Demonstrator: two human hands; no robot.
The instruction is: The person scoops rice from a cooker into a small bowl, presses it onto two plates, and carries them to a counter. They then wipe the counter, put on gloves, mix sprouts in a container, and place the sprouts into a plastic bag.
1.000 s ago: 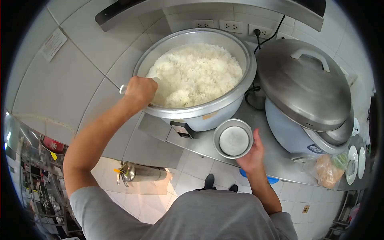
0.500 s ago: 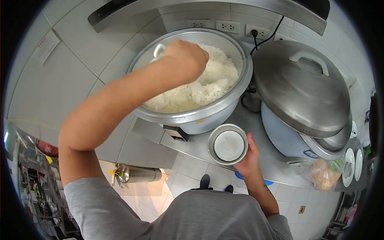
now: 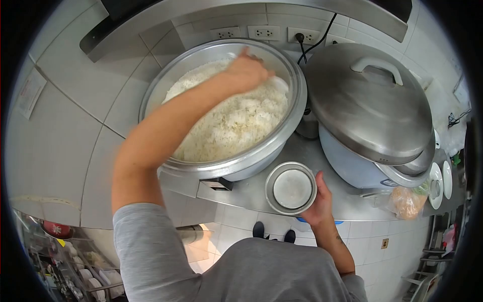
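Observation:
My left hand [image 3: 247, 73] reaches over the large rice cooker [image 3: 221, 168], closed and slightly blurred. It grips a white rice paddle [image 3: 279, 84], whose rounded end shows to the right of my knuckles, near the pot's inner wall. Cooked white rice [image 3: 236, 123] fills much of the pot, its surface broken and lumpy. In front of the cooker, my right hand [image 3: 320, 204] holds a small round metal bowl [image 3: 292, 188] from its right side, thumb along the outer wall. The bowl's bare metal bottom is visible from above.
A second cooker with a domed metal lid [image 3: 370, 100] stands to the right on the steel counter [image 3: 256, 195]. Beyond it are a plastic bag of food [image 3: 406, 202] and white plates [image 3: 435, 189]. A metal hood edge [image 3: 226, 9] crosses above; a plug [image 3: 300, 38] is in the wall.
My left hand has moved right across the pot, and the paddle's white end now shows on its right. The rice surface looks flatter. My view has shifted; the bowl stays in my right hand.

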